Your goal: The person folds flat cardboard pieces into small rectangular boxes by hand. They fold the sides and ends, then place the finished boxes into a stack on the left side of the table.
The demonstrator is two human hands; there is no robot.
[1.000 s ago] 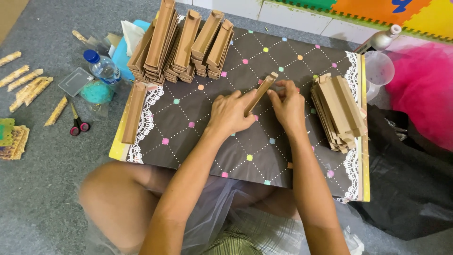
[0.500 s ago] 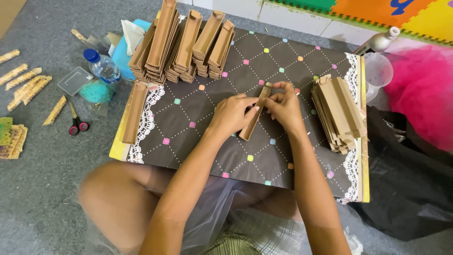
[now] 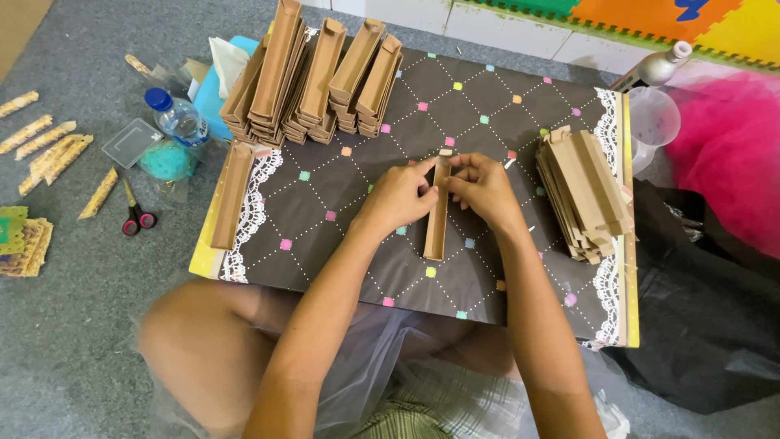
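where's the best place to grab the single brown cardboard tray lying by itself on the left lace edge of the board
Probably at mid-length of the long brown cardboard tray, pinching its two thin side walls from above. It lies flat and alone on the lace-trimmed dark lap board, open side up, so the walls are exposed and free of neighbours. Gripping mid-length should keep it balanced; the left hand is nearer.

I've got one view only, the head camera, looking steeply down from above the seated person's lap, facing away from the body. It sits fairly close: the low table (image 3: 520, 106) fills the middle, knees at the near edge, grey floor (image 3: 73, 268) left, foam mat wall (image 3: 617, 16) far.
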